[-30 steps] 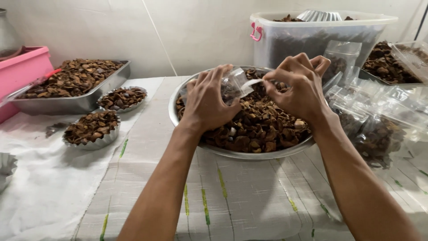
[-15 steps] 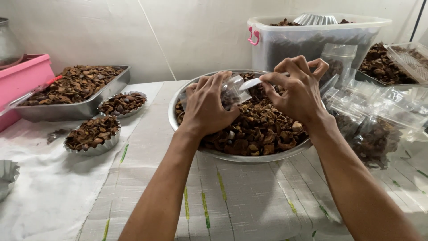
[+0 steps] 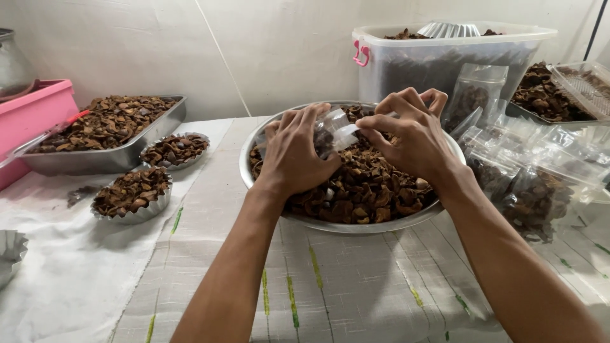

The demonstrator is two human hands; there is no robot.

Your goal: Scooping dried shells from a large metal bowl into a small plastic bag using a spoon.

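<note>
While both hands (image 3: 356,149) pinch a clear bag (image 3: 335,130) over the bowl (image 3: 356,223), filled bags (image 3: 527,184) crowd right.

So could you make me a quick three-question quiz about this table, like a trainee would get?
1. True or false: both hands hold a small clear bag over the big round metal bowl.
2. Which tray stands at the far left? A) rectangular metal tray B) a wooden one
3. What do the two small fluted tins hold?

Key: 1 true; 2 A; 3 brown dried pieces.
</note>
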